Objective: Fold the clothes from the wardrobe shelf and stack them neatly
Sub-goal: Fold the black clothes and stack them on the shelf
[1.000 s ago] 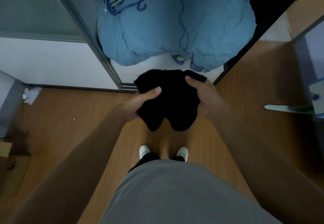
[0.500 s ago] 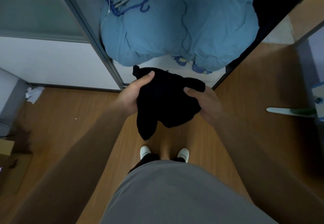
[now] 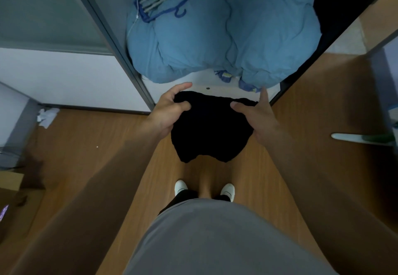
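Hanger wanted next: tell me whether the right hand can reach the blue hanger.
Probably not yet: the right hand holds the black garment, and the hanger lies far back atop the duvet.

A plain black garment (image 3: 212, 130) set against a pale blue quilt (image 3: 226, 37), a darker blue hanger (image 3: 163, 13) and a white shelf (image 3: 221, 87). The floor (image 3: 86, 145) is warm brown with wood grain. The shoes (image 3: 180, 186) are white, the shirt (image 3: 215, 242) plain grey and the wardrobe frame (image 3: 120, 55) grey — the crumpled paper (image 3: 46, 116) white.
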A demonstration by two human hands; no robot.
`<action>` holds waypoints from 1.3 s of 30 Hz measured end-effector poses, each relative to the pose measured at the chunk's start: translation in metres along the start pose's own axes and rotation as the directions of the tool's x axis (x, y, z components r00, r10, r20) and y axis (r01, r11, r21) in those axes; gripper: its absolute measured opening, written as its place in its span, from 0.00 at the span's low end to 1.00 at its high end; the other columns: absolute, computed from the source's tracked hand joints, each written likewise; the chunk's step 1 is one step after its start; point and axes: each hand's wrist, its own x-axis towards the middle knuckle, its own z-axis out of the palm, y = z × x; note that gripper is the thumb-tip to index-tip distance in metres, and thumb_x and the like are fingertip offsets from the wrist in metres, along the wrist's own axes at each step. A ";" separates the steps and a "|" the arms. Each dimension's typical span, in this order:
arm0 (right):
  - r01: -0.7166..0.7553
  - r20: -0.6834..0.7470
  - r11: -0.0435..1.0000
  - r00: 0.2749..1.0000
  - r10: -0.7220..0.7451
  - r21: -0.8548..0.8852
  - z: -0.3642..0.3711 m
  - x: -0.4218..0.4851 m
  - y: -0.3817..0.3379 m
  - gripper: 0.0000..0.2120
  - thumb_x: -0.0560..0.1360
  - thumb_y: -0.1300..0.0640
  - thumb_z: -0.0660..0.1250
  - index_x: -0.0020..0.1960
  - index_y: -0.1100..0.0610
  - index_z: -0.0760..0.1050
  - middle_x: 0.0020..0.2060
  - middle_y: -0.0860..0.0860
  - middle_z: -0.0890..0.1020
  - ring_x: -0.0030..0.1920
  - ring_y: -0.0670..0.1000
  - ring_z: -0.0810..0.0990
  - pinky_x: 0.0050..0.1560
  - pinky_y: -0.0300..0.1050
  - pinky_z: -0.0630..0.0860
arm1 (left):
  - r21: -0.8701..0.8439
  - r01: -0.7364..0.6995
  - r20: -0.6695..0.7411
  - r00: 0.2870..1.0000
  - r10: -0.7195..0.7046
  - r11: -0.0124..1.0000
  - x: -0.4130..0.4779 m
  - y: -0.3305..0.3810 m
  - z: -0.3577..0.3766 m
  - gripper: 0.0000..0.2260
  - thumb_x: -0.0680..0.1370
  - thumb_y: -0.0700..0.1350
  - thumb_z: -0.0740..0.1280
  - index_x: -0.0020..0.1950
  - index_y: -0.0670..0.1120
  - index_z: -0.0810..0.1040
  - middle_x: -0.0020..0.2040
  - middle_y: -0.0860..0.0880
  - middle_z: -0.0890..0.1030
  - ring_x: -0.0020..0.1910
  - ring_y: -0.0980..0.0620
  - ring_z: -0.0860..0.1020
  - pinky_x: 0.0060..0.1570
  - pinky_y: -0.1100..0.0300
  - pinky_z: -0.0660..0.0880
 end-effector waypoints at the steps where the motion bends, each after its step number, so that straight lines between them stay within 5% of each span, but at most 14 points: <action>1: 0.059 0.049 0.995 0.997 -0.055 -0.084 -0.001 -0.001 -0.001 0.47 0.71 0.55 0.78 0.79 0.44 0.52 0.72 0.42 0.66 0.71 0.47 0.69 0.70 0.45 0.69 | 0.016 -0.010 0.015 1.000 0.010 1.000 -0.001 0.004 -0.001 0.28 0.75 0.27 0.63 0.70 0.51 0.75 0.58 0.44 0.81 0.50 0.52 0.84 0.47 0.63 0.79; 4: 0.221 0.265 0.895 0.957 -0.121 -0.388 0.000 -0.003 -0.003 0.51 0.69 0.51 0.79 0.80 0.46 0.50 0.73 0.42 0.62 0.73 0.43 0.60 0.70 0.39 0.59 | 0.005 0.006 0.034 0.999 -0.006 1.000 -0.001 0.013 -0.007 0.29 0.73 0.25 0.60 0.68 0.49 0.76 0.60 0.44 0.80 0.55 0.50 0.81 0.50 0.61 0.80; 6: 0.304 0.349 0.715 0.933 -0.088 -0.630 0.009 -0.003 -0.003 0.49 0.69 0.50 0.79 0.80 0.49 0.52 0.73 0.49 0.65 0.72 0.48 0.63 0.69 0.43 0.63 | -0.024 0.042 0.020 0.999 -0.042 0.999 0.000 0.019 -0.010 0.28 0.73 0.25 0.60 0.68 0.49 0.76 0.60 0.44 0.81 0.56 0.48 0.81 0.49 0.60 0.81; 9: 0.419 0.361 0.455 0.908 -0.212 -0.786 0.021 0.001 -0.005 0.23 0.74 0.57 0.72 0.67 0.59 0.72 0.59 0.58 0.79 0.60 0.57 0.77 0.58 0.53 0.75 | -0.080 0.102 -0.020 0.994 -0.104 0.992 0.005 0.027 -0.018 0.26 0.73 0.26 0.60 0.66 0.47 0.77 0.59 0.43 0.81 0.53 0.47 0.81 0.42 0.61 0.81; 12: 0.456 0.339 0.498 0.888 -0.310 -0.738 0.026 0.004 -0.015 0.06 0.74 0.60 0.68 0.43 0.64 0.77 0.39 0.58 0.81 0.43 0.57 0.81 0.44 0.55 0.75 | -0.114 0.118 -0.045 0.991 -0.124 0.986 0.011 0.030 -0.030 0.24 0.74 0.29 0.61 0.65 0.48 0.78 0.58 0.43 0.81 0.51 0.47 0.81 0.39 0.62 0.80; 15: 0.423 0.364 0.567 0.905 -0.222 -0.707 0.032 0.009 -0.025 0.08 0.74 0.59 0.70 0.43 0.65 0.78 0.37 0.58 0.82 0.39 0.52 0.80 0.39 0.49 0.73 | -0.084 0.109 -0.050 0.992 -0.113 0.990 0.017 0.031 -0.046 0.22 0.75 0.32 0.64 0.66 0.50 0.78 0.57 0.44 0.82 0.50 0.49 0.82 0.39 0.63 0.80; 18: 0.302 0.356 0.758 0.929 -0.099 -0.578 0.041 0.015 -0.036 0.08 0.73 0.59 0.71 0.44 0.66 0.80 0.37 0.55 0.83 0.37 0.49 0.80 0.37 0.42 0.71 | 0.042 0.048 -0.096 0.994 -0.043 0.998 0.023 0.033 -0.061 0.18 0.77 0.37 0.66 0.64 0.54 0.79 0.55 0.46 0.83 0.48 0.52 0.83 0.41 0.65 0.79; 22: 0.096 0.268 0.927 0.963 0.005 -0.362 0.051 0.021 -0.046 0.05 0.67 0.56 0.71 0.33 0.49 0.83 0.32 0.48 0.84 0.35 0.47 0.83 0.34 0.35 0.74 | 0.122 -0.076 -0.017 0.997 0.079 0.990 0.028 0.032 -0.083 0.13 0.78 0.44 0.69 0.60 0.57 0.82 0.58 0.51 0.84 0.53 0.55 0.83 0.50 0.66 0.77; 25: 0.037 0.214 0.950 0.976 0.032 -0.309 0.060 0.024 -0.053 0.04 0.64 0.54 0.69 0.31 0.48 0.81 0.30 0.48 0.81 0.32 0.49 0.82 0.32 0.37 0.72 | 0.241 -0.112 0.254 0.966 0.049 0.964 0.031 0.027 -0.100 0.30 0.71 0.51 0.78 0.71 0.58 0.73 0.62 0.57 0.80 0.58 0.62 0.79 0.57 0.72 0.73; 28: 0.049 0.215 0.947 0.976 0.022 -0.317 0.074 0.024 -0.060 0.03 0.64 0.53 0.68 0.32 0.49 0.79 0.29 0.50 0.79 0.31 0.50 0.79 0.31 0.40 0.69 | 0.588 -0.183 0.295 0.955 0.002 0.788 0.039 0.027 -0.110 0.42 0.64 0.55 0.81 0.75 0.61 0.65 0.65 0.62 0.72 0.60 0.65 0.72 0.55 0.77 0.66; 31: 0.068 0.201 0.939 0.980 0.001 -0.336 0.088 0.022 -0.067 0.08 0.65 0.52 0.69 0.41 0.55 0.80 0.32 0.51 0.80 0.32 0.50 0.80 0.31 0.39 0.70 | 0.719 -0.222 0.207 0.973 0.102 0.659 0.046 0.029 -0.120 0.32 0.68 0.51 0.80 0.69 0.55 0.72 0.64 0.50 0.69 0.64 0.53 0.68 0.64 0.63 0.65; 34: 0.183 0.216 0.898 0.971 -0.102 -0.400 0.099 0.021 -0.079 0.10 0.69 0.53 0.68 0.42 0.61 0.80 0.39 0.48 0.81 0.37 0.45 0.80 0.33 0.33 0.72 | 0.605 -0.313 0.162 0.948 0.272 0.732 0.049 0.031 -0.133 0.21 0.71 0.41 0.77 0.62 0.46 0.78 0.64 0.47 0.70 0.66 0.53 0.68 0.69 0.64 0.62; 37: 0.322 0.217 0.792 0.946 -0.242 -0.519 0.106 0.023 -0.094 0.09 0.73 0.58 0.69 0.45 0.65 0.82 0.59 0.40 0.77 0.56 0.38 0.76 0.55 0.29 0.69 | 0.342 -0.329 0.130 0.944 0.302 0.880 0.039 0.044 -0.142 0.14 0.69 0.39 0.73 0.49 0.56 0.83 0.48 0.56 0.81 0.47 0.60 0.79 0.48 0.71 0.73; 39: 0.366 0.248 0.713 0.931 -0.269 -0.598 0.107 0.024 -0.098 0.08 0.73 0.59 0.69 0.41 0.64 0.81 0.56 0.39 0.77 0.54 0.37 0.76 0.55 0.31 0.70 | 0.198 -0.331 0.117 0.942 0.313 0.923 0.035 0.056 -0.145 0.11 0.67 0.40 0.69 0.35 0.58 0.80 0.32 0.58 0.79 0.32 0.59 0.77 0.31 0.70 0.72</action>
